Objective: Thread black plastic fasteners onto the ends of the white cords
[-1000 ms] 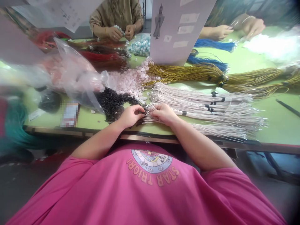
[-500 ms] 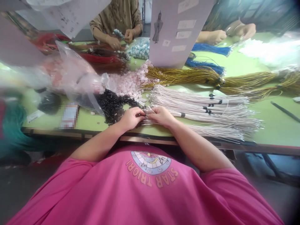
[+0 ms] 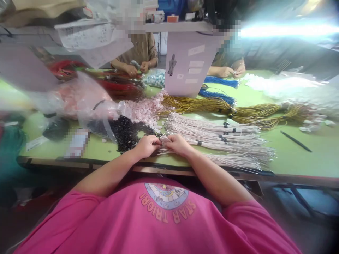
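Observation:
My left hand (image 3: 147,145) is closed in a pinch at the left ends of the white wires; what lies between its fingertips is too small to make out. Facing it, my right hand (image 3: 177,145) pinches white wire ends, its fingertips almost meeting those of the left. Bundles of white wires (image 3: 212,135), bound with black tape, stretch to the right from my hands. Just left and beyond my left hand lies a heap of small black plastic connector housings (image 3: 124,132). A pile of pale pink housings (image 3: 144,109) sits behind it.
Yellow wire bundles (image 3: 201,104) lie across the table behind the white ones. A purple divider (image 3: 190,67) stands beyond. Clear plastic bags (image 3: 90,95) and a phone (image 3: 76,143) are at left, a dark stick-like tool (image 3: 296,141) at right. Two people work opposite.
The camera view has tilted up, so the table sits lower and a shelf shows at the top. Both my hands stay together at the wire ends, still pinched.

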Demonstrator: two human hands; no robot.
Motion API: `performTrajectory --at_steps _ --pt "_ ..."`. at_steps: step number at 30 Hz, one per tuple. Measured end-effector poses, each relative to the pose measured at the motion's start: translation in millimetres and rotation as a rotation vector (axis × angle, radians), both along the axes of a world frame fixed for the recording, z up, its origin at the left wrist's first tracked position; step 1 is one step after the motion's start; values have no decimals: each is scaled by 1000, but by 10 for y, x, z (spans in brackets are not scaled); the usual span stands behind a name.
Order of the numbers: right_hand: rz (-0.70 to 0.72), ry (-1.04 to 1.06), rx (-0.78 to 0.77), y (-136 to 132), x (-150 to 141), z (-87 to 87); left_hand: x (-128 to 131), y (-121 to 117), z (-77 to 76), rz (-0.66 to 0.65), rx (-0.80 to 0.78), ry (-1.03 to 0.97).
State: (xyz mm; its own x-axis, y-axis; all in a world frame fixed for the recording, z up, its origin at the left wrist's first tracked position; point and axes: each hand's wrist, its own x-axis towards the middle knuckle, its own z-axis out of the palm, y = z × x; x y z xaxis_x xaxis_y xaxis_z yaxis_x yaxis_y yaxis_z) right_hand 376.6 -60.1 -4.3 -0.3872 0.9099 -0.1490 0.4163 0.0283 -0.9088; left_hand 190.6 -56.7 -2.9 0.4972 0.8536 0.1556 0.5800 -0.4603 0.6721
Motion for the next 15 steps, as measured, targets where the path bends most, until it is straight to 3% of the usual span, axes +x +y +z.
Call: performTrajectory --at_steps 5,9,12,15 --pt "-56 131 -59 -6 -7 -6 -76 -14 166 -70 67 153" --pt "-100 198 -98 6 -16 -42 -395 -83 315 -31 306 208" --pt "-91 187 -98 3 -27 -60 -773 -157 246 76 501 255" --pt "-65 167 -124 -8 -40 -37 -1050 -206 41 -128 567 318"
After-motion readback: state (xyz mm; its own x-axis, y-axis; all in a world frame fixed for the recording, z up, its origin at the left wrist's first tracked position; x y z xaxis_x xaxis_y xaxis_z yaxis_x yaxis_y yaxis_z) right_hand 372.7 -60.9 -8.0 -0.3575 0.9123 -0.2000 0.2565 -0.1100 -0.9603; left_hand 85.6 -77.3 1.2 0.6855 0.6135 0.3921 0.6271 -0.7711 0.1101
